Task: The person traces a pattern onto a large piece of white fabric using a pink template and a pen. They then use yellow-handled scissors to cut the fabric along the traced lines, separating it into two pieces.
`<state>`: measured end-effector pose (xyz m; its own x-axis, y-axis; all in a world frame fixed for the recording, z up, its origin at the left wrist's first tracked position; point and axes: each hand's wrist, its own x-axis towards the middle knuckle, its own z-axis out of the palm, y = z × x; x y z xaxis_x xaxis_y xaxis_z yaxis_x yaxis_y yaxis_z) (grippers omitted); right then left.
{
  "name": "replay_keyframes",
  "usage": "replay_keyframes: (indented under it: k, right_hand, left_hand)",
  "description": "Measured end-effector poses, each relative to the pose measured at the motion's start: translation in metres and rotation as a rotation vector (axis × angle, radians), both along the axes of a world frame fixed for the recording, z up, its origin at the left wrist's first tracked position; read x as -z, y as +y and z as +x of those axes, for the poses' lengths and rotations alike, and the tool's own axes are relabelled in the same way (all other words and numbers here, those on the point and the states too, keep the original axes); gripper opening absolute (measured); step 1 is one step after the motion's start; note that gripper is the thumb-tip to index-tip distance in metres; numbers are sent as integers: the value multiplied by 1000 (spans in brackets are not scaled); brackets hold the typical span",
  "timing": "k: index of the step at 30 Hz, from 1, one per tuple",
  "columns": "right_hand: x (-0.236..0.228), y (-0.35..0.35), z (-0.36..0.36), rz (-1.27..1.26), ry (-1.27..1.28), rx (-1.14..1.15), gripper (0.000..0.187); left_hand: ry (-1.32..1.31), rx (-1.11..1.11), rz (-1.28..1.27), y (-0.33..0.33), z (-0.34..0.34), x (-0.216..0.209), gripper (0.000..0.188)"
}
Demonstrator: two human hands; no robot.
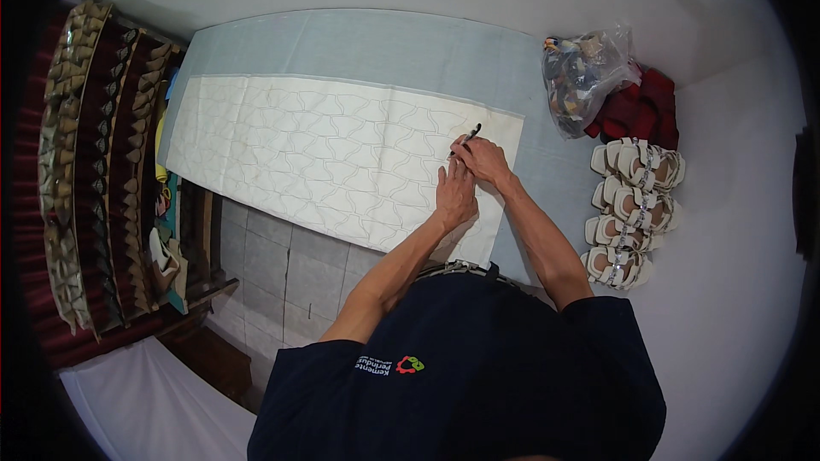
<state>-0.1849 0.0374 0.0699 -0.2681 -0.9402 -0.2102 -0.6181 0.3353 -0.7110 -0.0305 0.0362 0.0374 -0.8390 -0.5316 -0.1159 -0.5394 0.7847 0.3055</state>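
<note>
A long cream sheet [282, 145] is spread over the table, covered with rows of traced, curved pattern outlines. Near its right end my right hand [483, 160] grips a dark pen [475, 131], whose upper end points up and away from me. Just nearer and to the left, my left hand [457, 196] lies flat on the sheet with its fingers stretched forward, almost touching the right hand. Whatever may lie under the left fingers is hidden, and so is the pen's tip.
The grey-blue tabletop [342, 38] shows around the sheet. At the right stand several pairs of white sandals [628, 213], beyond them dark red cloth [641, 111] and a clear plastic bag [585, 77] of small items. Racks of shoe parts [73, 162] line the left, above a tiled floor [299, 273].
</note>
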Motion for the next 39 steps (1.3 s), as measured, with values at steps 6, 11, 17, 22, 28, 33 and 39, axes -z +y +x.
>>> replay_keyframes:
  k: [6, 11, 17, 22, 28, 33, 39]
  right_hand:
    - [1, 0, -11, 13, 136, 10, 40]
    - [3, -2, -20, -36, 80, 27, 39]
    - [10, 0, -26, -85, 16, 75, 37]
    - [3, 7, -25, -156, -24, 117, 36]
    - [11, 9, -26, -158, -91, 163, 36]
    - [2, 14, -25, -155, -69, 128, 34]
    - [-1, 34, -18, -164, -33, 223, 33]
  left_hand:
    - [20, 13, -18, -6, -5, 0, 74]
    - [29, 36, -52, -9, -4, 4, 72]
    - [7, 59, -35, -12, -5, 4, 72]
    - [25, 64, 25, -17, -7, -3, 59]
    - [21, 100, 30, -23, -6, -8, 64]
    - [16, 111, 59, -28, -4, -6, 75]
    - [9, 143, 94, -33, -2, -7, 78]
